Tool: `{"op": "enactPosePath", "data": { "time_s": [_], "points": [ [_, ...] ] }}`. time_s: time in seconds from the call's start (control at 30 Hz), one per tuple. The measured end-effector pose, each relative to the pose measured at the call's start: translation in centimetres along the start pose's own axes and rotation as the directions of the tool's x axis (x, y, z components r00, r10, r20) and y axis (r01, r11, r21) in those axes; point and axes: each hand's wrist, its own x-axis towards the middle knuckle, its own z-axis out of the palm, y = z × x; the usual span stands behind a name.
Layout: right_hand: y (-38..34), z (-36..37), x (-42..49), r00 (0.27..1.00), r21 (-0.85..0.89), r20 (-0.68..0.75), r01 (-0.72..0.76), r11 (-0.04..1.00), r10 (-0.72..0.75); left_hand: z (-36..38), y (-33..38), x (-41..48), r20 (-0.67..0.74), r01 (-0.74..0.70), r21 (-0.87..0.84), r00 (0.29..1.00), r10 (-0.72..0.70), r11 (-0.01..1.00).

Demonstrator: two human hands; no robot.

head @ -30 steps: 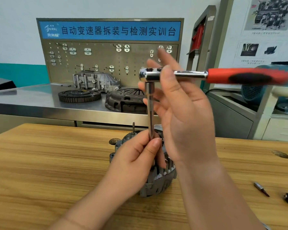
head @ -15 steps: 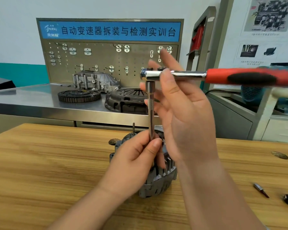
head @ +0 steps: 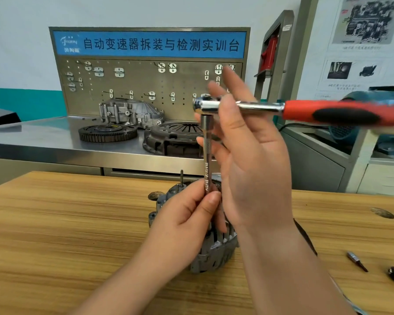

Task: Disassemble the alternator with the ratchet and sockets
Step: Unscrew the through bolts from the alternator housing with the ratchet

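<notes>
Barely moved: ratchet [head: 259,108] handle dipped slightly, upper right. Your right hand [head: 255,160] pinches ratchet shaft. Your left hand [head: 187,214] pinches extension bar [head: 207,155] over alternator [head: 216,253], lower centre on table [head: 66,223]. Housing looks whole, so likely early; most disassembly left.

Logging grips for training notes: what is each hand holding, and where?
The left hand pinches the extension bar at its lower end, over the alternator; the right hand pinches the ratchet by its metal neck.
</notes>
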Motion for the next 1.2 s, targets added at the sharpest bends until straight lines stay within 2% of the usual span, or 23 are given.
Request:
{"op": "enactPosePath", "data": {
  "time_s": [0.1,0.23,0.37,0.47,0.6,0.73,0.87,0.97,1.07,1.13,1.2],
  "points": [
    [-0.02,0.32,-0.12,0.992,-0.073,0.083,0.105,0.992,-0.099,0.11,-0.05,0.02,-0.018,-0.002,0.009,1.000,0.003,1.000],
    [-0.23,0.00,-0.04,0.995,0.120,0.081,-0.072,0.990,0.063,-0.25,-0.04,-0.13,0.042,-0.008,-0.074,0.999,0.011,0.997],
    [-0.02,-0.37,0.02,0.987,0.101,0.046,-0.160,0.982,0.156,-0.20,0.16,-0.31,0.057,-0.023,-0.078,0.998,0.028,0.997],
    [0.06,-0.13,0.00,0.996,0.016,0.023,-0.089,0.996,0.089,-0.06,0.17,-0.18,0.003,-0.010,-0.039,1.000,0.010,0.999],
    [0.04,0.24,-0.11,0.996,-0.010,0.082,0.043,0.999,-0.042,-0.01,0.21,0.00,-0.026,-0.003,-0.032,1.000,0.002,0.999],
    [-0.18,-0.05,0.02,0.991,0.129,0.100,-0.101,0.986,0.088,-0.19,0.19,-0.21,0.025,-0.001,-0.120,1.000,0.004,0.993],
    [0.05,-0.52,0.10,0.985,0.124,0.068,-0.168,0.978,0.161,-0.32,0.14,-0.37,0.058,0.007,-0.096,0.998,-0.001,0.995],
    [-0.13,-0.30,0.21,0.995,0.058,0.046,-0.090,0.994,0.087,-0.14,0.29,-0.17,0.032,0.021,-0.064,0.999,-0.019,0.998],
    [-0.33,-0.10,0.11,0.991,-0.040,0.117,0.069,0.997,-0.064,0.10,0.30,0.07,-0.015,0.015,-0.020,1.000,-0.016,1.000],
    [-0.36,-0.01,0.11,0.988,0.018,0.142,0.053,0.998,-0.055,0.08,0.33,0.06,-0.045,0.042,-0.032,0.998,-0.043,0.999],
    [-0.35,-0.05,0.16,0.989,0.073,0.145,-0.011,0.997,0.000,0.00,0.32,-0.04,-0.006,0.033,-0.074,0.999,-0.033,0.997]
  ]
}}
